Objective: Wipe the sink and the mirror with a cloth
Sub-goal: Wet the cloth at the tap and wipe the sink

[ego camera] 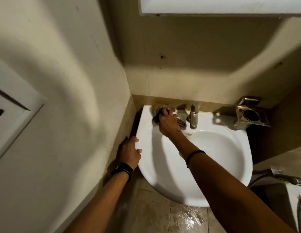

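With the right hand (169, 124) pressing the cloth (160, 111) on the sink (163, 165) ledge at frame center and the left hand (129, 151) gripping its rim, the sink seemed half-wiped, the mirror (213, 5) at the top edge untouched.

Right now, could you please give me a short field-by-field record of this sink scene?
setting: bathroom corner, white sink against a beige wall
right hand: right hand presses a cloth on the sink's back-left ledge
left hand: left hand grips the sink's left rim
faucet: faucet just right of the cloth
holder: metal holder on the wall, right of the sink
mirror: only the lower edge of a pale panel above; cannot confirm
floor: wet tiles below the basin
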